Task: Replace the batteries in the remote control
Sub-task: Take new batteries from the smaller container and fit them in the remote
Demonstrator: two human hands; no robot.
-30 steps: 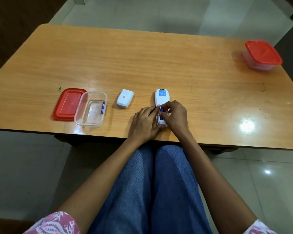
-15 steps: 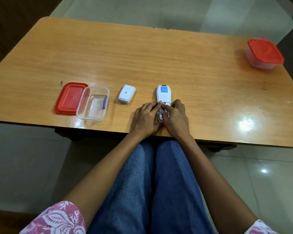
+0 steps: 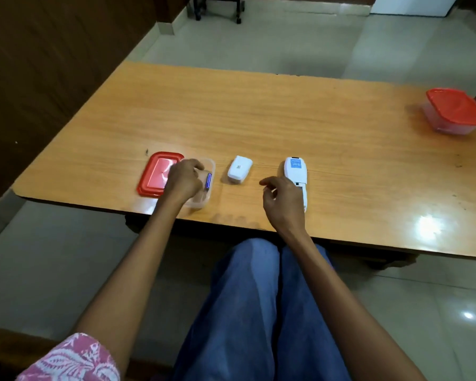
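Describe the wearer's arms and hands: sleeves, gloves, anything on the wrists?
Both forearms are bare, with no gloves. The left hand and right hand show no ring, watch or bracelet that can be made out. A short pink sleeve with a white floral print covers the left upper arm. The right sleeve is out of frame.

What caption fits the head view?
Left hand above clear container with one battery; right hand hovers by the remote.

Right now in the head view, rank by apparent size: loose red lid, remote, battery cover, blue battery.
Red lid, partly behind the left hand
Remote, partly behind the right hand
Battery cover
Blue battery
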